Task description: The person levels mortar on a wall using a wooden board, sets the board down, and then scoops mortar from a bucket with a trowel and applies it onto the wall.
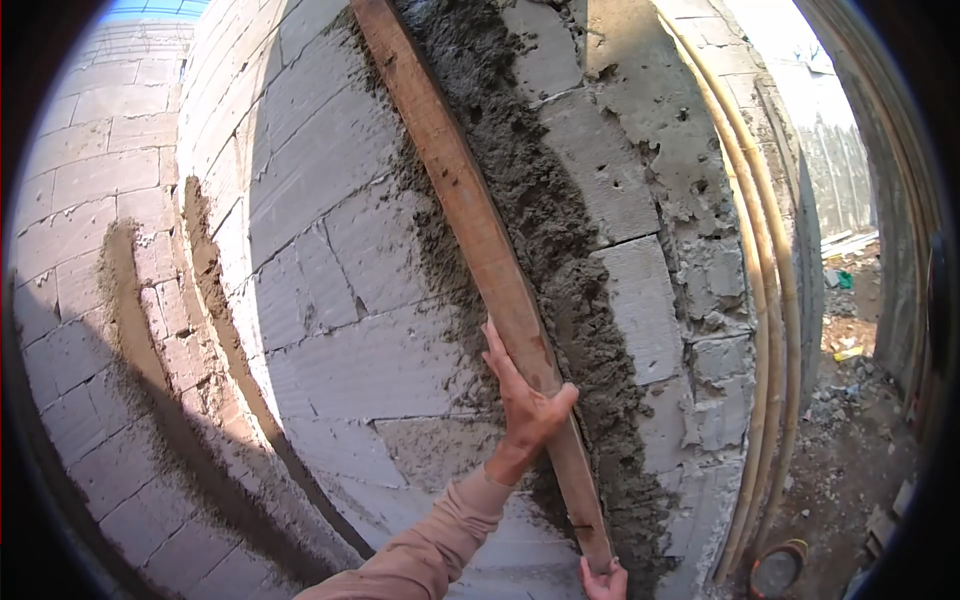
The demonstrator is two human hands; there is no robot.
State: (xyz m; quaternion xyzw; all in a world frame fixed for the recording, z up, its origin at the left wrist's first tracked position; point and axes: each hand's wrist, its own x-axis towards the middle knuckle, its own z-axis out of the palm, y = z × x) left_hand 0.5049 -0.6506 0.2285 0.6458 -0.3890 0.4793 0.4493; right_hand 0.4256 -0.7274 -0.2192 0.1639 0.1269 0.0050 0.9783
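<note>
A long wooden board [487, 254] stands on edge against the block wall, tilted with its top to the left, along a strip of wet grey mortar [545, 190]. My left hand [535, 405] grips the board below its middle, fingers behind the left edge and thumb at the right edge. At the board's lower end my right hand [604, 582] pinches it from below; only part of that hand shows at the frame's bottom. Rough mortar bulges out along both sides of the board.
Pale block wall [350, 260] fills the middle. Two mortar strips [150, 345] run down the left wall. Bamboo poles [765, 270] lean upright at right. A bucket [778, 572] sits on the ground at lower right, near rubble [850, 420].
</note>
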